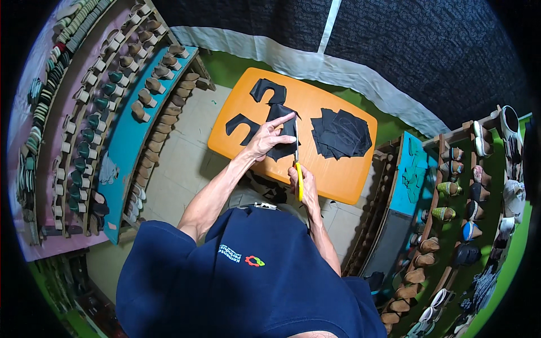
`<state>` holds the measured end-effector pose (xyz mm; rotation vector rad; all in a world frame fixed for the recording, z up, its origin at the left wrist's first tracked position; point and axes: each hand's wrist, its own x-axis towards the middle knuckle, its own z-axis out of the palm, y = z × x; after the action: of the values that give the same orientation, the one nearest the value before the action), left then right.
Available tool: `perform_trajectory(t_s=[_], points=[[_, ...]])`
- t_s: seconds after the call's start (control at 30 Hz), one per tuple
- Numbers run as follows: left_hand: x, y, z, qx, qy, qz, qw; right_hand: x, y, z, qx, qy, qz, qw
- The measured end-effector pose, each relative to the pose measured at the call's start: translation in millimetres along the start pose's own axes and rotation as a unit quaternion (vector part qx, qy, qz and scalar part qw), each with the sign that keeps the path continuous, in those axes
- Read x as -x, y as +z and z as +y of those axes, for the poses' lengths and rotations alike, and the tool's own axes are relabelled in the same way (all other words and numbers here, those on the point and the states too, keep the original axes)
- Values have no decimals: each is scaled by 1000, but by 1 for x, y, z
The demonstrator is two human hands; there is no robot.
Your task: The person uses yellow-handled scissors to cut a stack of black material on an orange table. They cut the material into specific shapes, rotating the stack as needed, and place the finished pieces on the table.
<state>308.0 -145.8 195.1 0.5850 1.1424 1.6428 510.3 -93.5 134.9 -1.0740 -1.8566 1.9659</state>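
My right hand [305, 179] is closed round the yellow handles of a pair of scissors [300, 174], whose blades point away from me. Along the blades lies a piece of black fabric [280, 119]. My left hand [269, 139] grips this fabric from the left, its index finger stretched toward the blade tips and its thumb near the blades. Two U-shaped black pieces lie left of it on the orange table [222, 134]: one cut piece [263, 85] at the far side, another cut piece [235, 120] nearer. To the right sits a pile of black fabric pieces [342, 134].
On the left, a tiered rack [121, 152] holds rows of shoes and shoe forms. Another shelf [445, 248] with shoes and brown forms stands at the right, beside a blue bench top [403, 180] bearing green scraps [416, 169]. A dark curtain [406, 50] hangs behind the table.
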Motion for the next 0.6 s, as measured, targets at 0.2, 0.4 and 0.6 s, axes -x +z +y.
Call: perform_trajectory(t_s=[0.2,0.4,0.6], points=[[3,-4,-2,18,-10,10,1000,6,4,-18,-30,33,-1,999],[5,3,0,13,26,20,999,7,5,-15,-21,15,3,1000],[2,-8,-9,19,27,48,998,10,5,-21,-43,53,-8,998]])
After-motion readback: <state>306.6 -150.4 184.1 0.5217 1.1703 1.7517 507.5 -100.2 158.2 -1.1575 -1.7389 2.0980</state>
